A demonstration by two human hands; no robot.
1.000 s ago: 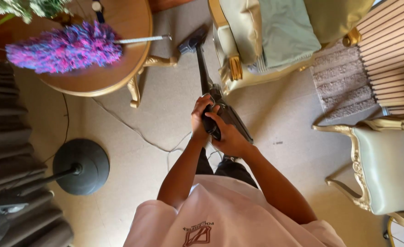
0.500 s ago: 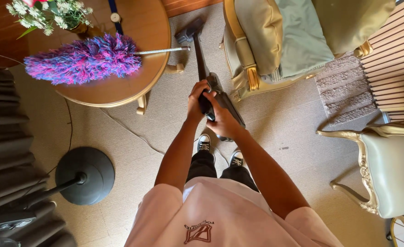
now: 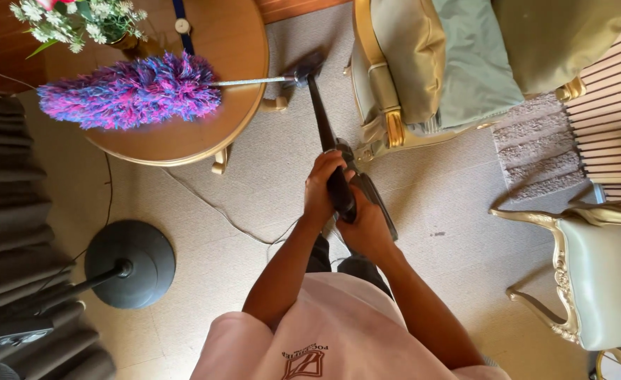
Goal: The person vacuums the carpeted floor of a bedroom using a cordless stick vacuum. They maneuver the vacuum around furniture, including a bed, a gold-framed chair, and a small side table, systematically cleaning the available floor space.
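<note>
I stand over a beige carpet holding a dark stick vacuum (image 3: 320, 119) in front of me. My left hand (image 3: 321, 186) grips the upper part of its black handle. My right hand (image 3: 367, 225) is closed around the handle just below, beside the vacuum's grey body. The vacuum's tube runs away from me to its head (image 3: 305, 68), which rests on the carpet between the round table and the armchair. My arms and a pale pink shirt fill the bottom of the view.
A round wooden table (image 3: 205, 127) at upper left carries a purple-pink feather duster (image 3: 131, 91) and a vase of flowers (image 3: 78, 21). An olive armchair (image 3: 458, 63) stands ahead, a pale green chair (image 3: 599, 274) at right. A lamp base (image 3: 129, 264) and a cable (image 3: 212, 211) lie at left.
The view has shifted, so table and armchair sit lower in the picture. Both hands stay on the handle, and the vacuum head now reaches further forward between table and armchair.
</note>
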